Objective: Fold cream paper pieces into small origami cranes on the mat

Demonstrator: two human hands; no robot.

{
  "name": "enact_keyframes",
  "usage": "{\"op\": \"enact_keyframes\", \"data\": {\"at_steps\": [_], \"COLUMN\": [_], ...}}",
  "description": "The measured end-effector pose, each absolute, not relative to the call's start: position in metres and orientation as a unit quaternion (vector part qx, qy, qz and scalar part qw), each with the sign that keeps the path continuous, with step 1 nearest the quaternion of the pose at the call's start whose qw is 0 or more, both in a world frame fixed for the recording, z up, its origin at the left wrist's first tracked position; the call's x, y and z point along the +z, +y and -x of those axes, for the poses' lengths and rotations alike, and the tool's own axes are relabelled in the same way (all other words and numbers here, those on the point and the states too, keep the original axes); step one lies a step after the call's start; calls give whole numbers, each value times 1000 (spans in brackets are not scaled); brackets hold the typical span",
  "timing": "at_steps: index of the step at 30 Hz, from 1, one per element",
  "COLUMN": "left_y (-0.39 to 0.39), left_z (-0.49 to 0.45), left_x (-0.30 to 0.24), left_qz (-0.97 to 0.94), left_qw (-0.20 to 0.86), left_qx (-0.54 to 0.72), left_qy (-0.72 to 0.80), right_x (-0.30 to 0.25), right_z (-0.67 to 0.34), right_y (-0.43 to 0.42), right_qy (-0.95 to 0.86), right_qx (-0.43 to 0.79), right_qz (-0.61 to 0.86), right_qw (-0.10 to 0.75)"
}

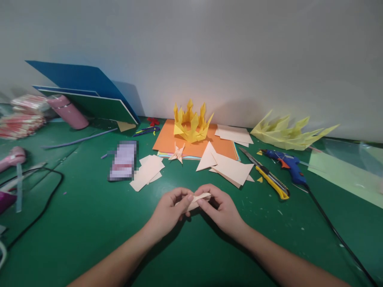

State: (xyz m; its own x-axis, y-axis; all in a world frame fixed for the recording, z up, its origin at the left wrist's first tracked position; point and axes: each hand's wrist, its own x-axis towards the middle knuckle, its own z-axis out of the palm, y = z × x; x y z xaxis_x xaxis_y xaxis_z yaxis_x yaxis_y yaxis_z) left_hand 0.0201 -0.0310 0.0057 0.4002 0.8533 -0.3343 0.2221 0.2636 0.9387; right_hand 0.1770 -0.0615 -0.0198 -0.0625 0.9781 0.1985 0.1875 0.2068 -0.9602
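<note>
A small folded piece of pale peach paper (194, 203) is pinched between my two hands, just above the green table. My left hand (173, 204) grips its left part, thumb on top. My right hand (220, 205) closes on the other side, its thumb pressed against the fold. Fingers cover much of the paper. Just beyond my hands lie peach paper pieces, a stack (148, 171) on the left and folded sheets (231, 167) on the right. A small folded peach paper figure (178, 153) rests by the orange paper (163, 137), which carries a yellow paper crown (191, 129).
On the right are a yellow utility knife (273, 181) with its blade showing, a blue glue gun (287, 163) with a trailing cord, and a pale yellow folded paper piece (291, 133). A phone (123, 159), a pink bottle (68, 111) and leaning boards (89, 103) stand or lie left.
</note>
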Motion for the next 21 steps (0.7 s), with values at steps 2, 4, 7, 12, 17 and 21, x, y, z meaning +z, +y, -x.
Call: {"op": "enact_keyframes", "data": {"at_steps": [2, 4, 7, 12, 17, 21], "left_y": [-31, -32, -32, -34, -36, -37], "left_z": [-20, -20, -21, -25, -26, -26], "left_x": [4, 4, 6, 9, 7, 6], "left_qz": [-545, -541, -530, -463, -423, -441], "left_qw": [631, 637, 651, 710, 729, 720], "left_qx": [257, 253, 238, 238, 263, 265], "left_qy": [489, 488, 488, 475, 469, 466], "right_x": [-20, -19, -18, -16, -18, -18], "right_z": [-176, -175, -173, -171, -170, -169], "right_y": [-61, -60, -60, -61, -60, -60], "right_qy": [-610, -610, -605, -611, -625, -633], "right_qx": [394, 392, 400, 384, 349, 337], "right_qz": [487, 493, 500, 502, 507, 503], "right_qw": [485, 481, 473, 476, 480, 483]}}
